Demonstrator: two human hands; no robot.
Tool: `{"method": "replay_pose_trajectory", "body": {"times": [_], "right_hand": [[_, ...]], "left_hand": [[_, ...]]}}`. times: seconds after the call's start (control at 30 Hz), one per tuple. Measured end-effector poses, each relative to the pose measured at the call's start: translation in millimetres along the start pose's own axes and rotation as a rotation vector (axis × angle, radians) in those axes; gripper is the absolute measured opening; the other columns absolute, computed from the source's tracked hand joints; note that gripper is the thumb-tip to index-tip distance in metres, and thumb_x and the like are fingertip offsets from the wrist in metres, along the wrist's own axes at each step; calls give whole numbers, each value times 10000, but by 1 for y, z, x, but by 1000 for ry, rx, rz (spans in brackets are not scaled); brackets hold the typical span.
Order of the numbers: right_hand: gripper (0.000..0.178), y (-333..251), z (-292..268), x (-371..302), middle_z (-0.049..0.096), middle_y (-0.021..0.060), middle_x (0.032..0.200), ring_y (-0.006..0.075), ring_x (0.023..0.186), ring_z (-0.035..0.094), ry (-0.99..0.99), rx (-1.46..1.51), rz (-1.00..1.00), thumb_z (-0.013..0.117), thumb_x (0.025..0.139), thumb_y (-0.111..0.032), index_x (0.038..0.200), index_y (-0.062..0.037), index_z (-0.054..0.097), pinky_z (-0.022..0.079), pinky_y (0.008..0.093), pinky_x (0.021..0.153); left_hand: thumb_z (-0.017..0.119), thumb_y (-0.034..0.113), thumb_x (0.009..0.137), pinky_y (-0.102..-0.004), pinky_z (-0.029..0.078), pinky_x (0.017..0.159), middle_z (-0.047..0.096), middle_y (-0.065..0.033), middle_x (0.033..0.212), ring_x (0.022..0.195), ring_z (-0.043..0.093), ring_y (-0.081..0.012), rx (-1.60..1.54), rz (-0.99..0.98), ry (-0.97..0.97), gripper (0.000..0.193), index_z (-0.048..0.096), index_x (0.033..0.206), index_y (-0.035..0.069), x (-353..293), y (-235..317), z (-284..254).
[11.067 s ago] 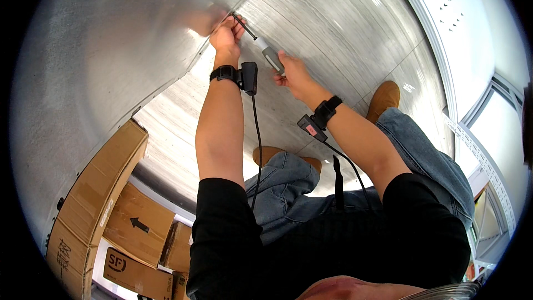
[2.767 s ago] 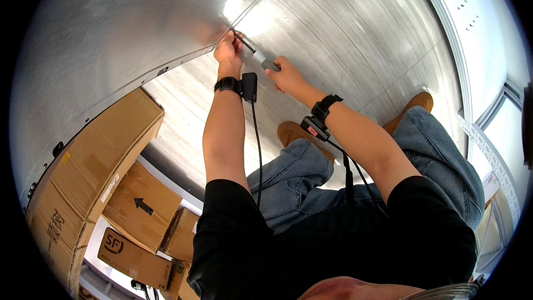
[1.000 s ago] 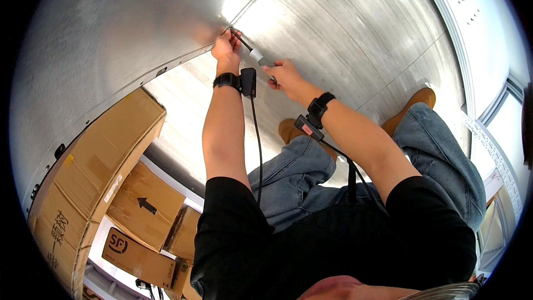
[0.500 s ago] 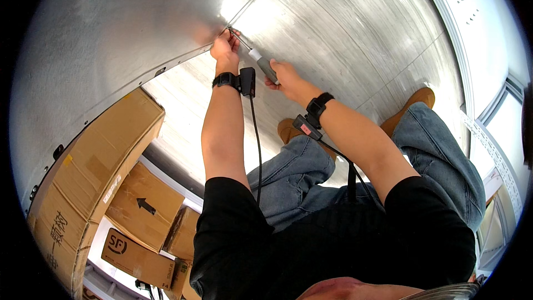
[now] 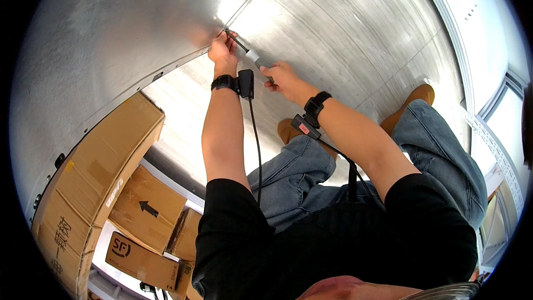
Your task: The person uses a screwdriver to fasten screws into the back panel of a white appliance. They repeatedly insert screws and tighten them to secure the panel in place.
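My right hand (image 5: 282, 79) is wrapped round the grey and white handle of a screwdriver (image 5: 254, 58). Its dark shaft slants up and left to the edge of a large grey metal panel (image 5: 127, 28). At that edge, my left hand (image 5: 223, 49) is closed, its fingertips pinched together near the screwdriver's tip. Whatever those fingers hold is too small to make out. A few holes and dark fittings (image 5: 60, 160) run along the panel's edge.
A long cardboard box (image 5: 105, 172) stands against the panel at the left, with smaller cardboard boxes (image 5: 149, 208) beside it. Light wood-look floor (image 5: 355, 39) spreads under my shoes. White metal framing (image 5: 452, 39) lines the right side. Cables (image 5: 256, 150) hang from both wrist straps.
The screwdriver and my right hand have shifted slightly up and left. My left hand stays at the panel's edge, and the whole view has moved a little.
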State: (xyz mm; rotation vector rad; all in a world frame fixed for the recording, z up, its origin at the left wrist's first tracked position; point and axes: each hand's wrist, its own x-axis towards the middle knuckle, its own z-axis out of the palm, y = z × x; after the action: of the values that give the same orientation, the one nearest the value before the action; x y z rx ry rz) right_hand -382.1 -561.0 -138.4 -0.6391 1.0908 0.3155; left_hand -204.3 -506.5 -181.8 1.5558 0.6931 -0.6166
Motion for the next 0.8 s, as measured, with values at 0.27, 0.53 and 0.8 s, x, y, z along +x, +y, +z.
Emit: {"method": "replay_pose_trajectory", "body": {"times": [0.27, 0.53, 0.8], "right_hand": [[389, -4, -1, -2, 509, 95, 754, 178, 615, 535, 15, -138, -29, 535, 921, -325, 963, 62, 523, 458, 319, 526], [425, -10, 0, -5, 461, 62, 814, 157, 654, 508, 16, -169, 26, 497, 924, -432, 968, -9, 507, 446, 301, 544], [445, -9, 3, -9, 449, 49, 804, 162, 635, 493, 20, 31, 78, 485, 923, -467, 931, -23, 519, 439, 288, 552]], "left_hand": [[540, 74, 885, -207, 460, 523, 661, -46, 739, 629, 628, -120, 3, -2, -42, 87, 617, 847, 58, 0, 0, 0], [538, 74, 885, -198, 461, 517, 657, -46, 744, 620, 623, -118, 17, -18, -16, 77, 607, 855, 57, -1, 2, 1], [552, 85, 881, -205, 463, 521, 662, -40, 751, 624, 623, -115, -5, -29, -45, 65, 609, 854, 71, 1, 0, 0]]}}
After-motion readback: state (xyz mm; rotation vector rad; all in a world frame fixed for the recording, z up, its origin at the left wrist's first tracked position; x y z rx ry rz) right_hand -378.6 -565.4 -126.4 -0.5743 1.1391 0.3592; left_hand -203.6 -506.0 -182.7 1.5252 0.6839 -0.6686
